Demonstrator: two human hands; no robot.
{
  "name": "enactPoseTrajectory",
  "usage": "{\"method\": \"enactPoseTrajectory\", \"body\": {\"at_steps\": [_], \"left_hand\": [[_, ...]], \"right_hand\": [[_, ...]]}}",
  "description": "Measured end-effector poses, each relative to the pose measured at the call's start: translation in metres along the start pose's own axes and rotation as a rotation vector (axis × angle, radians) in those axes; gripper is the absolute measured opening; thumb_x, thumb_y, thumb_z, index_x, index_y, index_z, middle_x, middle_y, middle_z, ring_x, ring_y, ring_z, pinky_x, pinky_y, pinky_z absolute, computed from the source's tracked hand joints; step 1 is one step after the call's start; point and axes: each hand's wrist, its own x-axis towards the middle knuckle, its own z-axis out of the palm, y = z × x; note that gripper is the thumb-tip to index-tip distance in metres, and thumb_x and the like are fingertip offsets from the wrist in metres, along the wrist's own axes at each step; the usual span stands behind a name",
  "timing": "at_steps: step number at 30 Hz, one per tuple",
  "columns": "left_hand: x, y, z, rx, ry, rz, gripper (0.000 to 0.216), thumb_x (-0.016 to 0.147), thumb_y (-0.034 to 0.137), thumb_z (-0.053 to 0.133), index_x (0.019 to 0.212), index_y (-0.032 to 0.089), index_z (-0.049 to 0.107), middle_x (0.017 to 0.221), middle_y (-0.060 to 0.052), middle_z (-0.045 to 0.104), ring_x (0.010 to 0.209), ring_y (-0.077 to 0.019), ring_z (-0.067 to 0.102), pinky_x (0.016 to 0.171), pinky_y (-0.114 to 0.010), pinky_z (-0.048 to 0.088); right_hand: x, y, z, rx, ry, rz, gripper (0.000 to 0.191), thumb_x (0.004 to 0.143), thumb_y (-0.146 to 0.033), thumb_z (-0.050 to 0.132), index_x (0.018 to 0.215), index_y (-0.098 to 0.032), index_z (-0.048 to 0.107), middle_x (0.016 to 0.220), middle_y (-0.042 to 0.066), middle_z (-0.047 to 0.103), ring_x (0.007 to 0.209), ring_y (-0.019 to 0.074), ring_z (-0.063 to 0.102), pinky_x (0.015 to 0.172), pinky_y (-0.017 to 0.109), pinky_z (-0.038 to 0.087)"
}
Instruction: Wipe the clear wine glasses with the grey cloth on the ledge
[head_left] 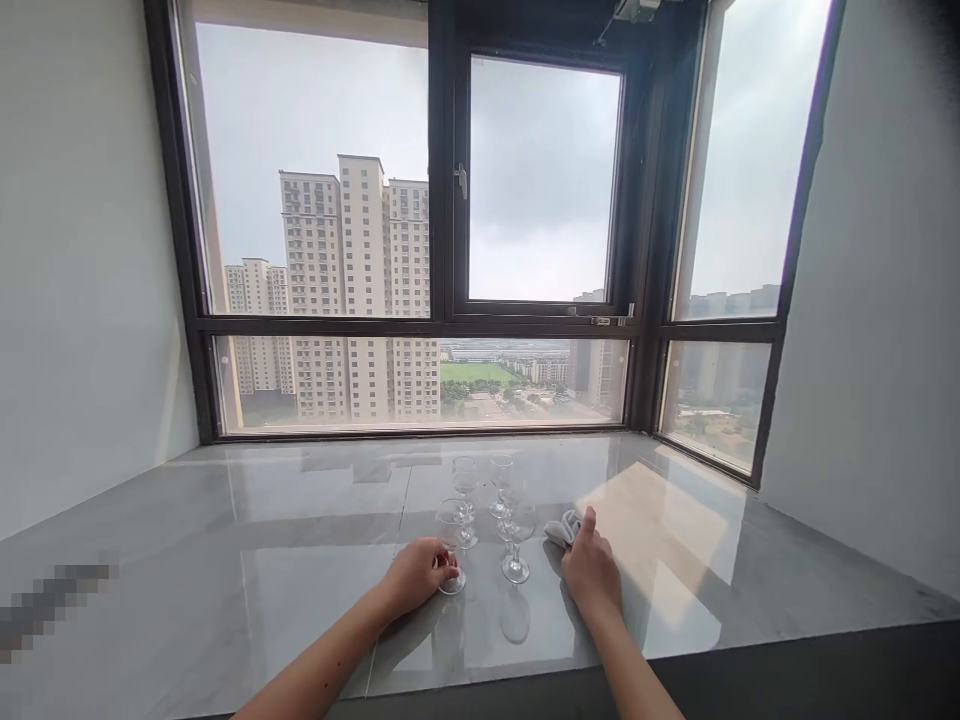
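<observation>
My left hand (421, 574) is closed around the stem of a clear wine glass (451, 515), whose foot is at the tiled sill. Under my right hand (592, 572) is a crumpled grey-white cloth (564, 528), gripped by the fingers with the thumb pointing up. Between the hands, a second stemmed glass (516, 568) stands upright, nearest to me on the right side. More clear glasses stand behind in two rows, among them a left one (465, 478) and a right one (501, 470). Their outlines overlap and are hard to separate.
The glossy grey tiled sill (300, 600) reflects the light and ends at a front edge close to me. Dark-framed windows (525, 180) close off the back and right. White walls (75, 250) flank both sides. A pixelated dark patch lies at the lower left.
</observation>
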Motion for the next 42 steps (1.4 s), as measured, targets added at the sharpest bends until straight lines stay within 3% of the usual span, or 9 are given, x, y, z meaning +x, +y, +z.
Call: {"method": "enactPoseTrajectory", "body": {"at_steps": [11, 19, 24, 27, 29, 31, 34, 38, 42], "left_hand": [[-0.010, -0.105, -0.120, 0.308, 0.242, -0.451, 0.013, 0.084, 0.026, 0.059, 0.075, 0.021, 0.066, 0.083, -0.002, 0.071, 0.082, -0.0180, 0.062, 0.072, -0.024, 0.037], [-0.004, -0.136, -0.146, 0.400, 0.343, -0.710, 0.013, 0.087, 0.028, 0.053, 0.083, 0.022, 0.064, 0.097, -0.008, 0.073, 0.095, -0.0269, 0.065, 0.075, -0.031, 0.041], [-0.011, -0.126, -0.136, 0.446, 0.528, -0.868, 0.028, 0.083, 0.035, 0.056, 0.106, 0.021, 0.063, 0.124, -0.018, 0.064, 0.116, -0.0375, 0.057, 0.087, -0.043, 0.041], [-0.015, -0.100, -0.118, 0.401, 0.662, -0.851, 0.023, 0.084, 0.036, 0.051, 0.096, 0.020, 0.063, 0.114, -0.016, 0.066, 0.107, -0.0355, 0.060, 0.086, -0.045, 0.042], [-0.014, -0.075, -0.096, 0.321, 0.562, -0.577, 0.020, 0.085, 0.030, 0.046, 0.088, 0.021, 0.063, 0.101, -0.011, 0.068, 0.097, -0.0290, 0.062, 0.083, -0.040, 0.044], [-0.011, -0.048, -0.068, 0.211, 0.331, -0.280, 0.020, 0.084, 0.031, 0.049, 0.088, 0.022, 0.066, 0.095, -0.008, 0.067, 0.092, -0.0246, 0.062, 0.083, -0.035, 0.046], [-0.004, -0.011, -0.024, 0.179, 0.009, 0.025, 0.035, 0.080, 0.040, 0.062, 0.111, 0.026, 0.070, 0.127, -0.011, 0.062, 0.116, -0.0287, 0.057, 0.102, -0.041, 0.041], [0.012, 0.017, 0.014, 0.264, -0.063, 0.020, 0.060, 0.081, 0.052, 0.062, 0.138, 0.032, 0.058, 0.158, -0.012, 0.038, 0.143, -0.0390, 0.032, 0.118, -0.058, 0.014], [0.021, 0.025, 0.018, 0.264, -0.132, -0.014, 0.054, 0.086, 0.056, 0.055, 0.135, 0.035, 0.061, 0.153, -0.010, 0.046, 0.144, -0.0390, 0.032, 0.118, -0.063, 0.005]], "right_hand": [[0.003, 0.000, 0.006, -0.092, 0.012, -0.036, 0.057, 0.094, -0.014, 0.025, 0.150, 0.001, 0.022, 0.114, 0.022, 0.064, 0.109, 0.0338, 0.058, 0.078, 0.039, 0.045], [0.003, -0.002, 0.005, -0.083, 0.006, -0.016, 0.059, 0.093, -0.013, 0.032, 0.149, 0.001, 0.022, 0.115, 0.021, 0.063, 0.113, 0.0341, 0.056, 0.080, 0.038, 0.045], [0.003, -0.001, 0.005, -0.053, -0.014, 0.001, 0.057, 0.095, -0.013, 0.025, 0.150, -0.002, 0.020, 0.115, 0.020, 0.063, 0.112, 0.0338, 0.056, 0.074, 0.037, 0.045], [0.004, -0.001, 0.007, -0.045, 0.002, -0.016, 0.056, 0.095, -0.012, 0.022, 0.150, -0.001, 0.020, 0.115, 0.020, 0.063, 0.113, 0.0344, 0.055, 0.073, 0.038, 0.045], [0.004, -0.001, 0.009, -0.036, 0.010, -0.024, 0.056, 0.095, -0.010, 0.019, 0.150, 0.000, 0.021, 0.118, 0.020, 0.062, 0.113, 0.0343, 0.055, 0.074, 0.038, 0.045], [0.004, -0.002, 0.009, -0.032, 0.015, -0.025, 0.056, 0.095, -0.010, 0.018, 0.150, 0.001, 0.022, 0.120, 0.020, 0.062, 0.113, 0.0339, 0.055, 0.076, 0.038, 0.045], [0.005, -0.002, 0.009, -0.030, 0.020, -0.018, 0.056, 0.095, -0.009, 0.022, 0.149, 0.001, 0.024, 0.119, 0.021, 0.062, 0.113, 0.0336, 0.055, 0.076, 0.038, 0.046], [0.005, -0.001, 0.010, -0.037, 0.019, -0.021, 0.055, 0.095, -0.009, 0.024, 0.149, 0.002, 0.025, 0.119, 0.022, 0.063, 0.116, 0.0331, 0.054, 0.077, 0.037, 0.045], [0.005, 0.000, 0.009, -0.054, 0.018, -0.018, 0.053, 0.096, -0.010, 0.020, 0.148, 0.001, 0.025, 0.120, 0.020, 0.063, 0.114, 0.0321, 0.055, 0.076, 0.035, 0.044]]}}
